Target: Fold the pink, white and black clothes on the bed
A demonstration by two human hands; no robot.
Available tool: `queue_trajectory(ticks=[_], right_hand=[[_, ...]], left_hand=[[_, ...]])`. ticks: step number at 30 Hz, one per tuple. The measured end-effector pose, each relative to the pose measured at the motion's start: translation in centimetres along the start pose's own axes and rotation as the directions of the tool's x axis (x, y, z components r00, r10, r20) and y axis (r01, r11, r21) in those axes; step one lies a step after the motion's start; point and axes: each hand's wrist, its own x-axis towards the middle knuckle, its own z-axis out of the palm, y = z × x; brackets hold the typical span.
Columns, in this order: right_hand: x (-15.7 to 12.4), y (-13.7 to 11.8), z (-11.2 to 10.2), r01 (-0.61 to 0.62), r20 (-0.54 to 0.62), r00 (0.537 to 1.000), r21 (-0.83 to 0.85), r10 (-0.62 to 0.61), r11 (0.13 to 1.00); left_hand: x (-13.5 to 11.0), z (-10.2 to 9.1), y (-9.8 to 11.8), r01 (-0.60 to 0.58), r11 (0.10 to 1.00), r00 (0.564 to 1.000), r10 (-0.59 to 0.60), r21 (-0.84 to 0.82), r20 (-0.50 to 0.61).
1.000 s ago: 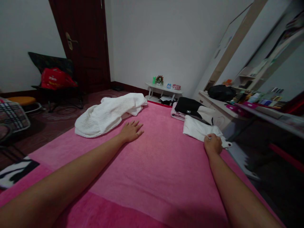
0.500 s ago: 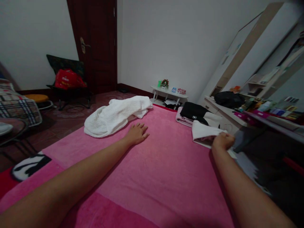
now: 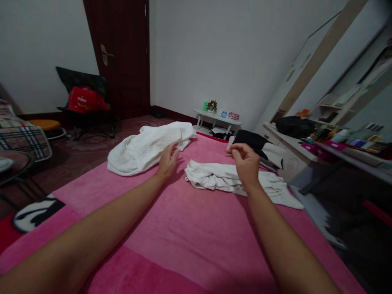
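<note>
One white garment [image 3: 214,175], bunched on the pink bed cover [image 3: 196,232]; likely light, soft, limp. Best held at both ends. Left grip [image 3: 168,160] slack, no cloth visible in it; right grip [image 3: 246,163] loosely curled, seemingly unloaded, partly hiding garment's middle. Garment type unclear.

The right hand [image 3: 246,163] partly hides the nearer white garment [image 3: 222,175]; lettering [image 3: 82,99] on the red bag [image 3: 88,102] is blurred.
</note>
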Motion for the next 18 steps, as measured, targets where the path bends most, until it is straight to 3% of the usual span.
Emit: queue_trajectory(ticks=[2,4,7,9,12,14,16,18], right_hand=[[-0.2,4.1,-1.8,-0.154,-0.160,0.980,-0.211,0.122,0.965],[-0.8,8.2,-3.6,-0.299,-0.252,0.947,-0.452,0.201,0.840],[-1.8,12.4,-6.2,-0.335,-0.187,0.940,-0.663,0.286,0.669],[-2.0,13.4,-7.6,-0.306,-0.096,0.935,-0.710,0.343,0.634],[-1.6,12.9,-9.2,-0.185,0.137,0.900,-0.740,0.414,0.646],[-1.2,11.6,-9.6,-0.144,0.206,0.858,-0.784,0.471,0.604],[-0.9,10.1,-9.6,-0.208,0.116,0.844,-0.828,0.523,0.520],[-0.4,8.6,-9.4,-0.359,-0.045,0.866,-0.750,0.498,0.556]], left_hand=[[-0.4,0.4,0.9,-0.103,0.994,0.986,0.099,0.023,0.136],[-0.9,0.9,1.7,-0.224,0.974,0.930,0.203,0.035,0.308],[-1.5,1.8,2.2,-0.361,0.932,0.799,0.291,0.031,0.527],[-1.7,2.3,2.1,-0.371,0.929,0.760,0.293,0.016,0.580],[-1.7,2.7,1.7,-0.286,0.958,0.780,0.239,-0.009,0.578],[-1.6,2.7,1.7,-0.242,0.970,0.802,0.209,-0.015,0.560],[-1.6,2.5,1.8,-0.253,0.967,0.819,0.230,-0.029,0.526],[-1.4,2.1,2.1,-0.276,0.960,0.856,0.266,-0.042,0.443]])
